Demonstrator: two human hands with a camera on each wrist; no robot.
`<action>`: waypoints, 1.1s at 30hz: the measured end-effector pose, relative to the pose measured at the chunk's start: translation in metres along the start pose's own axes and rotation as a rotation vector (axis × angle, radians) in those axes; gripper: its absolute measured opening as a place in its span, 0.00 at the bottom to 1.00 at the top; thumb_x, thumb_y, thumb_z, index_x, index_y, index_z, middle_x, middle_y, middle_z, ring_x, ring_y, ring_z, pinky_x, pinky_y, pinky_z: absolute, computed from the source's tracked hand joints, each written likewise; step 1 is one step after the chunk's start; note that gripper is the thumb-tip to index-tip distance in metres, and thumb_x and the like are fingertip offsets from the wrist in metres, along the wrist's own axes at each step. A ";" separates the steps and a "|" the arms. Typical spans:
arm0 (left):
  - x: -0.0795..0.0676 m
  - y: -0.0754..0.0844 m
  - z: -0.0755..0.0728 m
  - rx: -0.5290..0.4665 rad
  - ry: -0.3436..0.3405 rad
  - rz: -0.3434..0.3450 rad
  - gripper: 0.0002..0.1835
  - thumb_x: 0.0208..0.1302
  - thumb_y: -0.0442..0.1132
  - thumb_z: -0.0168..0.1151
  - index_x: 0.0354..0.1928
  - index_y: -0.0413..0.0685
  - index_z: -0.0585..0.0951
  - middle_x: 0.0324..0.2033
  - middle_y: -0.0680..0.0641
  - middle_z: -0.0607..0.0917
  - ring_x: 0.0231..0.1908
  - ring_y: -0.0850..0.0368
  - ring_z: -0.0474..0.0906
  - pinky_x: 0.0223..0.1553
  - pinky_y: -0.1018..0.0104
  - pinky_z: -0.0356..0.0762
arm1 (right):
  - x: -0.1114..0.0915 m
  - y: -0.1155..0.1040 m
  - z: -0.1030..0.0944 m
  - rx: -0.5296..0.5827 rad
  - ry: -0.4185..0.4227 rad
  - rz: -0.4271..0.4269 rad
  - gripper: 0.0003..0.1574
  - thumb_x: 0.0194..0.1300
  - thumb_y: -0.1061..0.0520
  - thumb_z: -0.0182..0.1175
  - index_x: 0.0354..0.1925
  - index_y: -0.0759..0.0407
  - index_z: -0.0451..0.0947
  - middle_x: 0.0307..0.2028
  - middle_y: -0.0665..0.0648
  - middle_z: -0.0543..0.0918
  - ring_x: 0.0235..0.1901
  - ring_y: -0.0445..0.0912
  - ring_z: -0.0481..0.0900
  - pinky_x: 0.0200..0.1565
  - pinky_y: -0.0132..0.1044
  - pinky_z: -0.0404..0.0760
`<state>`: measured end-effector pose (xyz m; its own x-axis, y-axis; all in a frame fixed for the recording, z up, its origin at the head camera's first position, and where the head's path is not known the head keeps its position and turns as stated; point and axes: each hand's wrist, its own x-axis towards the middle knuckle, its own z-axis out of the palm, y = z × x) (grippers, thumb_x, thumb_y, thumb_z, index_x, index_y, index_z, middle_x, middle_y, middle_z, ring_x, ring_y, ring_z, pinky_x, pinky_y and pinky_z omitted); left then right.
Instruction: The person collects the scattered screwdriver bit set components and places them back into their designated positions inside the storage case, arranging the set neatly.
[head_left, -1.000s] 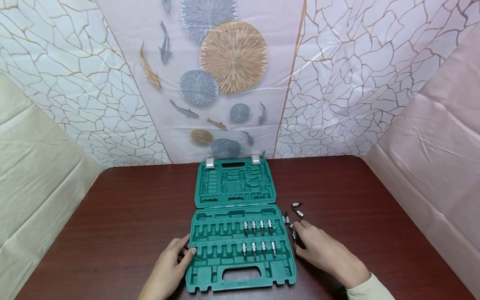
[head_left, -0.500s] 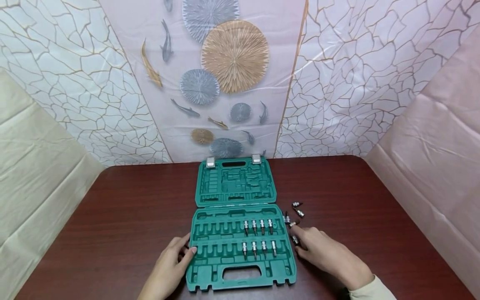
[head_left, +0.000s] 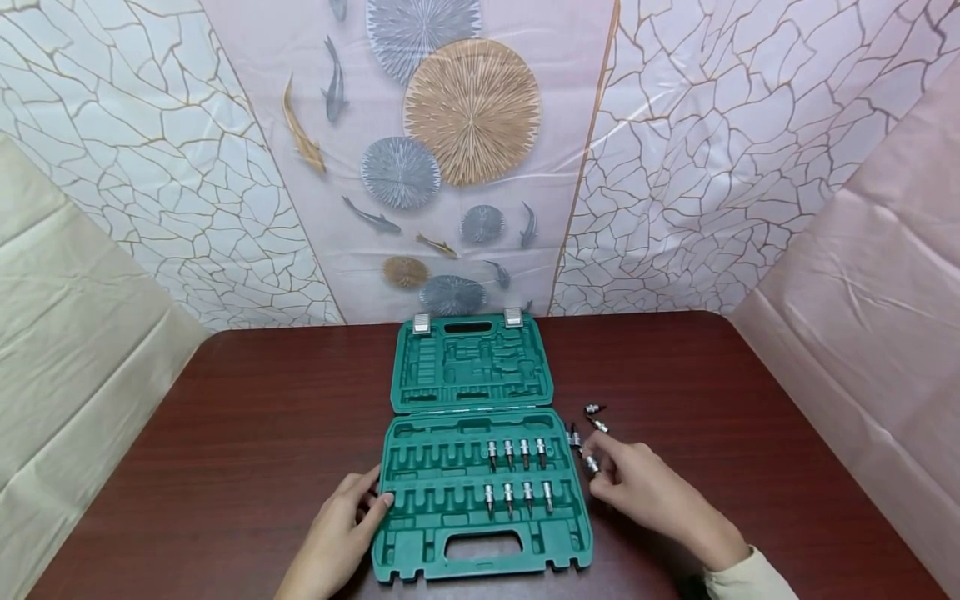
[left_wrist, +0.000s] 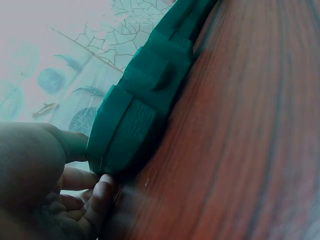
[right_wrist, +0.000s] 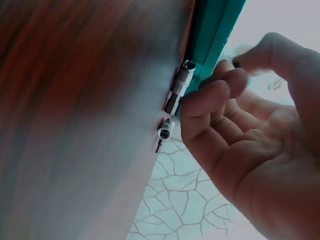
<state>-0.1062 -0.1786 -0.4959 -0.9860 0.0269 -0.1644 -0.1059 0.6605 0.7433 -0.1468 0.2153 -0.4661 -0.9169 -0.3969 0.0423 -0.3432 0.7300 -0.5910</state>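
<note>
My left hand (head_left: 337, 525) grips the left edge of a green plastic tool case (head_left: 480, 569), thumb on the rim and fingers curled against its side. The left wrist view shows this hold at the case's corner (left_wrist: 130, 127). Right of the case, my right hand (head_left: 652, 496) pinches a silver bit socket (head_left: 592, 465) between thumb and fingers. Seen from the right wrist, the fingers mostly hide it, leaving a dark tip. Two rows of bit sockets (head_left: 509, 498) fill slots in the right half of the case's base; its left slots are bare.
Several loose bit sockets (head_left: 599, 426) lie on the dark red wooden table (head_left: 675, 383), close to the case's right side. The case's lid (head_left: 472, 400), with two metal latches, lies opened back toward the patterned wall cloth (head_left: 652, 250).
My right hand has drawn a bit socket up off the table beside the case, and its thumb and fingers now pinch it. The left hand keeps its hold on the case.
</note>
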 end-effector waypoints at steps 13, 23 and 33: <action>0.000 0.000 0.000 -0.017 -0.012 0.003 0.30 0.81 0.43 0.60 0.74 0.29 0.71 0.44 0.49 0.78 0.35 0.59 0.75 0.35 0.64 0.75 | 0.005 -0.010 0.001 0.149 -0.011 -0.011 0.21 0.61 0.69 0.58 0.48 0.51 0.85 0.24 0.43 0.71 0.21 0.33 0.64 0.28 0.30 0.66; 0.000 0.001 -0.001 -0.028 -0.009 0.002 0.30 0.80 0.43 0.60 0.74 0.31 0.71 0.44 0.49 0.78 0.34 0.59 0.74 0.34 0.65 0.75 | 0.015 -0.022 0.001 0.329 -0.115 -0.006 0.23 0.70 0.69 0.54 0.60 0.61 0.79 0.32 0.53 0.80 0.21 0.39 0.74 0.27 0.35 0.78; -0.001 0.001 0.000 -0.043 -0.010 0.010 0.30 0.80 0.42 0.61 0.74 0.30 0.71 0.43 0.49 0.78 0.34 0.58 0.74 0.33 0.65 0.74 | 0.033 -0.038 0.011 0.315 -0.162 -0.045 0.23 0.71 0.68 0.61 0.63 0.68 0.75 0.30 0.48 0.80 0.37 0.39 0.87 0.34 0.32 0.77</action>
<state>-0.1050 -0.1779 -0.4945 -0.9858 0.0413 -0.1629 -0.1013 0.6276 0.7719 -0.1622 0.1682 -0.4517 -0.8494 -0.5262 -0.0397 -0.2794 0.5122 -0.8121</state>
